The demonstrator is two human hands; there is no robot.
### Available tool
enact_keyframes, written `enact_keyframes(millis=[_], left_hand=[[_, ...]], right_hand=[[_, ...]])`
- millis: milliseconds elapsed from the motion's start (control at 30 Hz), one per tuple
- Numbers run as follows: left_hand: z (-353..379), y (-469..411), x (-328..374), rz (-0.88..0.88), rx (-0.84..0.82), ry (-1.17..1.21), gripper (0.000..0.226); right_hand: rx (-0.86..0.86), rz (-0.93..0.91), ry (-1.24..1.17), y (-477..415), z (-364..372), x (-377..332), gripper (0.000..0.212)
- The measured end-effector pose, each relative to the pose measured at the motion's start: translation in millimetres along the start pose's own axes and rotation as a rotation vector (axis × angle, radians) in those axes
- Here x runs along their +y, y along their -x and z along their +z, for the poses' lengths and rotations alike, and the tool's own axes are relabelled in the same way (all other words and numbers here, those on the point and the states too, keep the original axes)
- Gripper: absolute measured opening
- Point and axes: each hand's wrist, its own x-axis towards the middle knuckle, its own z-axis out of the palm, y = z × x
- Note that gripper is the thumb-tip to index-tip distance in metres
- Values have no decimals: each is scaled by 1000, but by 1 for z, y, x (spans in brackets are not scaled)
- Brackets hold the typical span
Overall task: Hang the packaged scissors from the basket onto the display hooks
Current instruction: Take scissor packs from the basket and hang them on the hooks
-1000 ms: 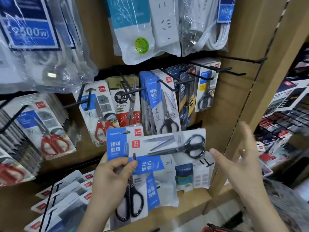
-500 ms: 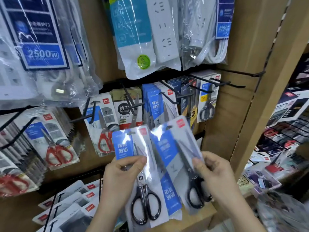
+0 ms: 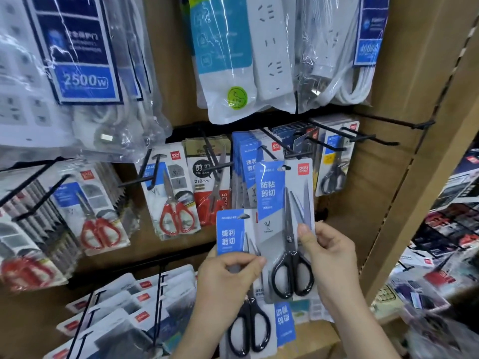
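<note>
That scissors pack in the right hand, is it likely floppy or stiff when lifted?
Probably stiff: the scissors pack stands upright and flat though the right hand only pinches one side. Its glossy plastic front may be slippery.

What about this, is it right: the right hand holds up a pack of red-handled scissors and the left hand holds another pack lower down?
Not quite: the head view shows the right hand holding a black-handled scissors pack, not red. The left hand does hold another pack lower down.

black-handled scissors [image 3: 291, 255], blue-and-white card [image 3: 269, 193]
</note>
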Motion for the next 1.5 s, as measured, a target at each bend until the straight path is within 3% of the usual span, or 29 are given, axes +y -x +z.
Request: enact_keyframes(millis=[167, 300, 433, 500, 567, 667, 733, 833, 967, 1167, 1267, 1367, 1400, 1433, 1500], left_hand=[[-7, 3, -4, 13, -23, 47, 12], [-6, 11, -2, 71, -69, 89, 33], [-3, 8, -3, 16, -98, 46, 12], [0, 3, -3, -5, -113, 4, 13], [2, -4, 0, -66, -113, 55, 15], [2, -14, 4, -137, -92, 130, 19], [3, -19, 4, -134, -51, 159, 19], [5, -26, 1, -114, -24, 132, 14], [-2, -25, -17, -136, 53, 27, 20], [-32, -8, -27, -176, 124, 199, 44], [-41, -4, -25, -180, 111, 289, 52], [-41, -2, -17, -98, 119, 398, 65], [-41, -3, -13, -89, 121, 417, 69], [-40, -3, -10, -96, 126, 442, 75], [-39, -5, -10, -116, 133, 487, 84]], right_hand=[[5, 38, -86, 4, 3, -3, 21], [5, 75, -101, 3, 4, -5, 22], [-9, 89, -29, -6, 5, -1, 20], [-14, 67, 26, -12, 8, -1, 20], [-1, 37, 116, -18, 14, -4, 19], [5, -54, 262, -17, 17, -8, 50], [-90, -93, 327, -10, 14, 0, 60], [-242, -49, 485, -2, 11, 24, 63], [-195, -109, 658, -15, 17, 37, 70], [-123, -130, 1062, -33, 26, 45, 71], [-97, -98, 813, -19, 21, 30, 60], [-530, 288, 204, 7, 24, 12, 44], [-659, 329, 108, 16, 26, 12, 38], [-694, 310, 80, 23, 28, 13, 32], [-562, 267, 88, 29, 32, 14, 28]])
